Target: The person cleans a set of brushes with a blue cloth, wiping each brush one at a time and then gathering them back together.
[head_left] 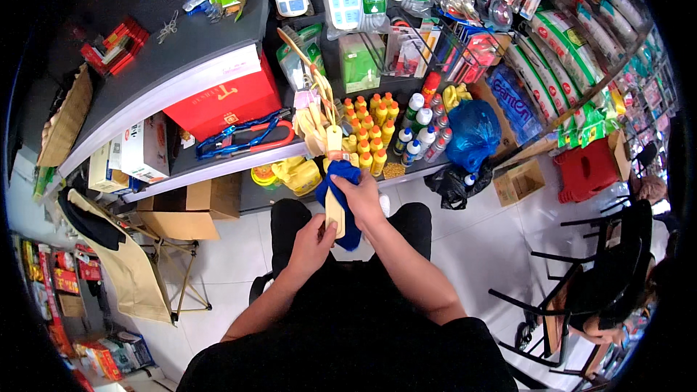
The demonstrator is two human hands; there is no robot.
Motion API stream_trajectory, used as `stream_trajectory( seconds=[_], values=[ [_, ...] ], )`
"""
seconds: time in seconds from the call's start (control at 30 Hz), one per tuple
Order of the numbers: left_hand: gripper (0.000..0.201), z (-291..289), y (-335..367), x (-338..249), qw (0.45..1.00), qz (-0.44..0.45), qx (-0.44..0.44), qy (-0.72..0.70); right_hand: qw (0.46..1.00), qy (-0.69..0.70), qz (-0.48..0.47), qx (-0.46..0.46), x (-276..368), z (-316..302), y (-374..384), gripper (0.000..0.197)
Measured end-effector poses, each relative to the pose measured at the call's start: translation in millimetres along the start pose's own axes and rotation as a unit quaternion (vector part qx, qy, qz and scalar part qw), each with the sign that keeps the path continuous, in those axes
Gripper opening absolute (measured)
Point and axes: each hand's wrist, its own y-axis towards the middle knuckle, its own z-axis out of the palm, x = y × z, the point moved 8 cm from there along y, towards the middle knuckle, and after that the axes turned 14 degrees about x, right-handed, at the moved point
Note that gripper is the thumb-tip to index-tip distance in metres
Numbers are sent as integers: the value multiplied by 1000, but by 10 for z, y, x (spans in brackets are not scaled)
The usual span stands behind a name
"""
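Note:
In front of my lap, a long pale wooden-looking tool point(335, 212) stands roughly lengthwise, its narrow end pointing away from me; I cannot tell its exact kind. My left hand point(312, 247) is closed, thumb and fingers pinching the wide near end. Around its middle goes a blue cloth point(347, 226), which my right hand point(360, 194) grips against the tool. The cloth's loose part hangs down beside the tool on the right. Just beyond the tool's far end hangs a bunch of wooden utensils point(311, 125), with a long-handled brush point(293, 41) above them.
Yellow bottles point(374, 134) and spray cans point(440, 138) crowd the low shelf ahead. At left are a red box point(225, 101), a cardboard box point(192, 207) and a folding chair point(120, 261). Blue and black bags point(473, 134) sit right; a black chair point(602, 276) stands farther right.

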Motion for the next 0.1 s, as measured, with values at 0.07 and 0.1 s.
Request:
stream_trajectory(
  seconds=[0.07,0.1],
  values=[
    [21,43,-5,-36,1000,-11,-10,10,1000,27,-2,9,22,-41,107,35],
    [21,59,4,-67,1000,-17,-15,16,999,31,2,16,3,-54,103,35]
  ],
)
